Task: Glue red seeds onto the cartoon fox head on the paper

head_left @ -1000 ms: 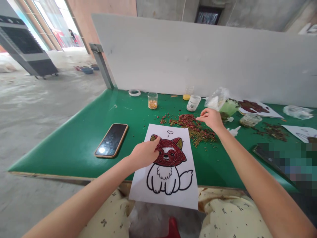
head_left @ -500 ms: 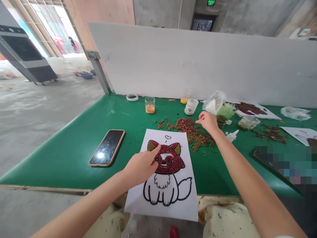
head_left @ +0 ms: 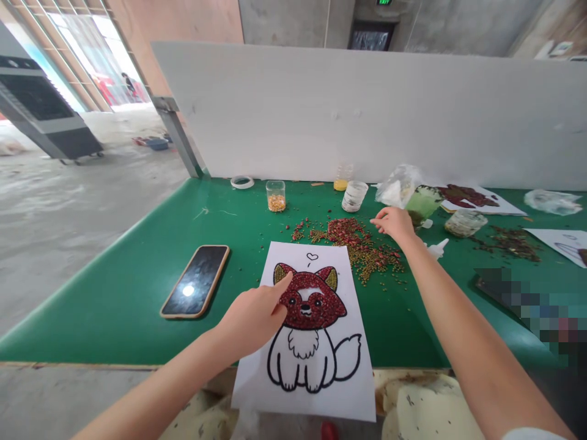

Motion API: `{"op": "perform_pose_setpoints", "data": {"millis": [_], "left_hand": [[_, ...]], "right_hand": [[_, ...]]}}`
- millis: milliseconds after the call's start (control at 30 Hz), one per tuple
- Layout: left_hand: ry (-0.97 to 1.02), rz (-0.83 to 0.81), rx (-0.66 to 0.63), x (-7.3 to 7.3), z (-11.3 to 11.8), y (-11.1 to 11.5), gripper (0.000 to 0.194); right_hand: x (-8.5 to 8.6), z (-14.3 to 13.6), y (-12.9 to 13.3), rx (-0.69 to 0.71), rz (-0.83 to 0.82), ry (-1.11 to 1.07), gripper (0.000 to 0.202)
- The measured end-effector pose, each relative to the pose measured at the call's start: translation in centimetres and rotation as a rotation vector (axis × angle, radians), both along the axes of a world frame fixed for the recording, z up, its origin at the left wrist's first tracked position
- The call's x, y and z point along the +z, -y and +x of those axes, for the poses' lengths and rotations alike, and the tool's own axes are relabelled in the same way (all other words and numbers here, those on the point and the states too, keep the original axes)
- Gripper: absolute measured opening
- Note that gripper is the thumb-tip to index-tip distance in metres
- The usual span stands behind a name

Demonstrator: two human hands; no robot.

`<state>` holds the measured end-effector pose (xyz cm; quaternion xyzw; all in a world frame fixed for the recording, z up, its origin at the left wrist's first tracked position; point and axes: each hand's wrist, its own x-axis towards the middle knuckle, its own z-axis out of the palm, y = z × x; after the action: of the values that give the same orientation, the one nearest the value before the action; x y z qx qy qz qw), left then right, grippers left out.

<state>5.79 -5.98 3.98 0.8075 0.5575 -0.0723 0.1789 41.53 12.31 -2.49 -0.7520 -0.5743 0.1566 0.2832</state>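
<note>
A white sheet point(head_left: 257, 379) carries a fox-like drawing point(head_left: 302, 342) with a black outline. Dark red beans cover its head, and greenish ones fill the inner ears; body and tail are bare white. My left hand point(head_left: 257, 315) rests at the drawing's left side, index finger stretched onto the head near the ear, the other fingers curled, holding nothing visible. Over the right side of a pile of red beans point(head_left: 346, 231) mixed with green beans point(head_left: 367, 263), my right hand point(head_left: 395, 223) is raised with fingertips drawn together. Whatever lies between those tips is too small to make out.
A phone point(head_left: 196, 281) lies on the green table point(head_left: 114, 293) at left. Behind stand a cup of corn kernels point(head_left: 276, 197), a ribbed clear jar point(head_left: 354, 197) and a tape roll point(head_left: 242, 182). Right are a green container point(head_left: 424, 205), a glue bottle point(head_left: 438, 248) and a white board point(head_left: 321, 110) behind.
My right hand has shifted slightly right, its fingers less tightly curled. My left index finger stays on the fox's head, slightly further left. The view has shifted a little.
</note>
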Motion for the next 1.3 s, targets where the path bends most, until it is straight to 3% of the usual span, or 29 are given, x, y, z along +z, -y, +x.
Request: {"op": "perform_pose_setpoints", "data": {"millis": [233, 433, 833, 933, 1033, 1133, 1200, 1300], "left_hand": [[0.005, -0.021, -0.024, -0.2, 0.0, 0.0, 0.062], [0.003, -0.034, 0.0, 0.1, 0.1, 0.0, 0.059], [0.004, 0.039, 0.006, 0.0, -0.4, -0.3, 0.06], [0.01, 0.069, 0.007, 0.0, -0.6, -0.3, 0.057], [0.022, 0.077, 0.008, 0.1, -0.8, -0.3, 0.057], [0.032, 0.064, 0.01, 0.1, -1.0, -0.2, 0.06], [0.035, 0.058, 0.009, 0.1, -1.2, -0.1, 0.061], [0.05, 0.064, 0.012, 0.0, -1.5, 0.0, 0.062]], "right_hand": [[-0.4, 0.8, -0.1, 0.154, 0.063, 0.272, 0.009], [0.0, 0.0, 0.4, 0.267, 0.049, 0.38, 0.007], [0.2, -1.8, 1.7, 0.257, -0.064, 0.653, 0.014], [0.2, -2.4, 2.3, 0.209, -0.031, 0.71, 0.017], [1.5, -4.3, 3.8, 0.188, 0.087, 0.655, 0.018], [3.2, -8.0, 6.9, 0.354, 0.245, 0.437, 0.018], [3.6, -10.9, 9.6, 0.58, 0.211, 0.282, 0.015], [3.0, -14.1, 13.4, 0.745, 0.116, 0.257, 0.013]]}}
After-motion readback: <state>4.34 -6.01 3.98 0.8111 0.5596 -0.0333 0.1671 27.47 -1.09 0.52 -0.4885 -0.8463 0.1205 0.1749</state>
